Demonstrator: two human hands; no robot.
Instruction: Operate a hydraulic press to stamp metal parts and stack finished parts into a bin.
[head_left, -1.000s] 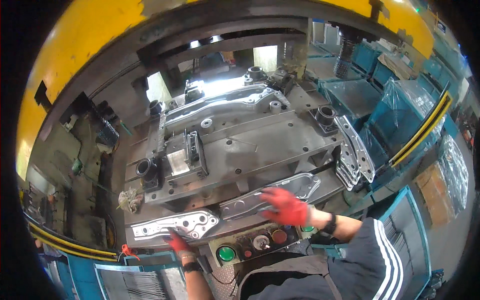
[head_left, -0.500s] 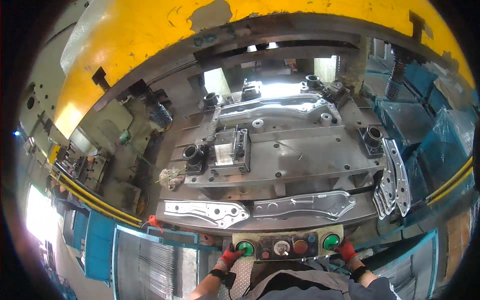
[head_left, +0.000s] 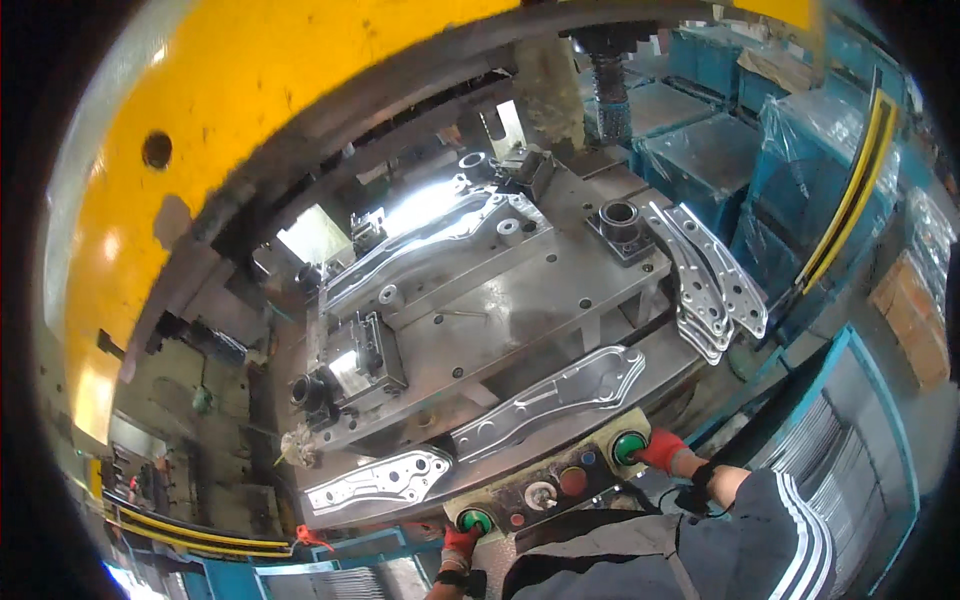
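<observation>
My left hand (head_left: 460, 546), in a red glove, has its thumb side on the left green push button (head_left: 474, 521) of a control box (head_left: 510, 492). On the right green push button (head_left: 630, 447) rests my right hand (head_left: 668, 452), also red-gloved. Both hands look curled at the box's ends, with some fingers hidden. Just beyond the box, a short stamped metal bracket (head_left: 380, 480) and a longer stamped metal part (head_left: 555, 398) lie on the press bed's front ledge. Another long stamped part (head_left: 430, 240) sits across the back of the die (head_left: 500, 300).
Overhead curves the yellow press frame (head_left: 250, 80). Several stamped parts (head_left: 705, 280) overlap at the die's right edge. Teal bins (head_left: 700, 155) stand behind, and a teal rack (head_left: 850, 440) of thin sheets is at my right. A yellow guard bar (head_left: 850, 195) rises nearby.
The view has swung to the right and tilted, so the die and control box appear slanted. Both hands stay on the green buttons. The parts keep their places on the bed.
</observation>
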